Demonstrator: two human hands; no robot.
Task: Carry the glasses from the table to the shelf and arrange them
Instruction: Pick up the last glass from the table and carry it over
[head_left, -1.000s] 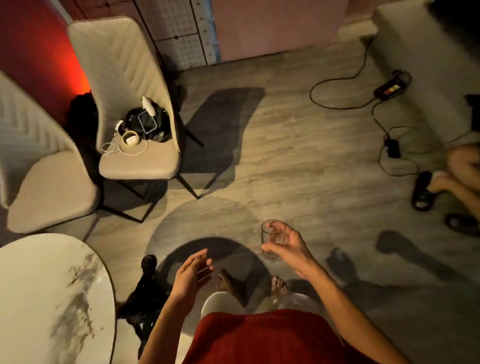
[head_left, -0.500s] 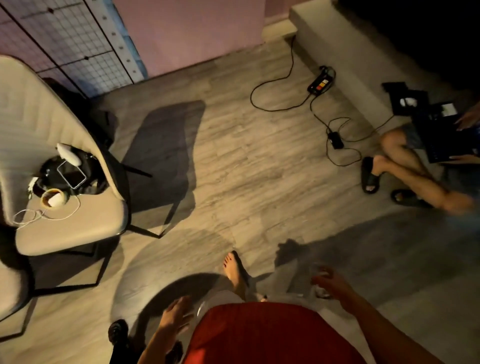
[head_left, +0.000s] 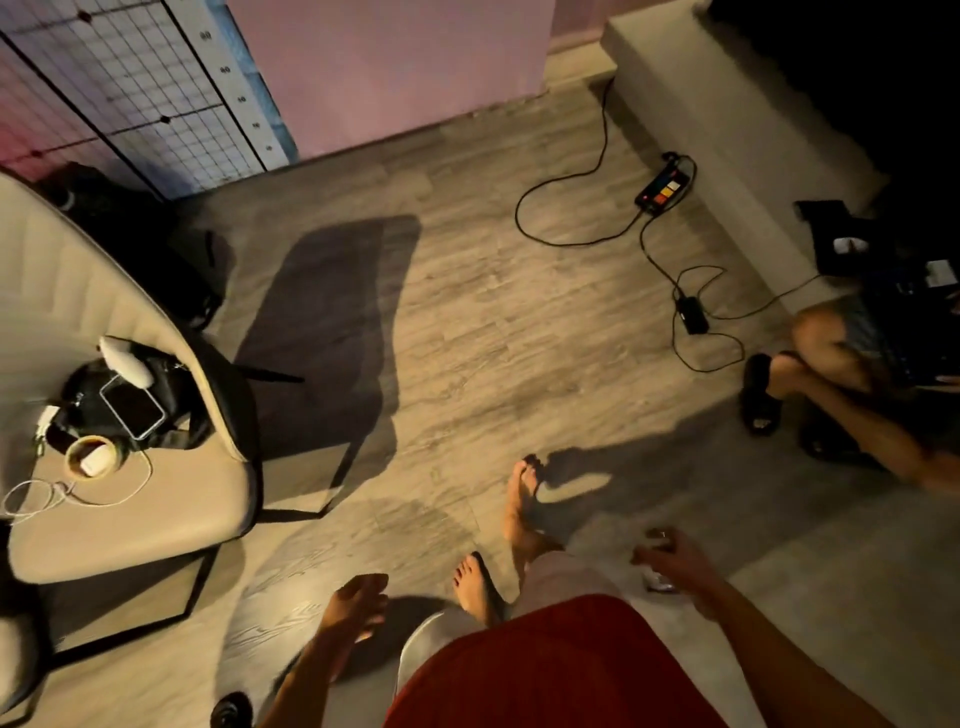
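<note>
A clear drinking glass (head_left: 658, 581) hangs low at the right, blurred and partly hidden by fingers. My right hand (head_left: 680, 566) is closed around the glass from the side, at hip height above the wooden floor. My left hand (head_left: 356, 605) swings free at bottom centre, fingers loosely apart, holding nothing. Neither the table nor the shelf is in view.
A beige chair (head_left: 130, 519) at the left carries a black bag, a phone, tape and a white cable. A power strip (head_left: 665, 184) and black cords (head_left: 691, 312) lie on the floor at upper right. A seated person's legs (head_left: 831, 384) and sandals are at the right. A wire grid panel (head_left: 135, 88) leans against the far wall.
The view has swung right and away from the white table, which is gone from sight. The glass in my right hand has dropped lower and to the right; my feet have stepped forward.
</note>
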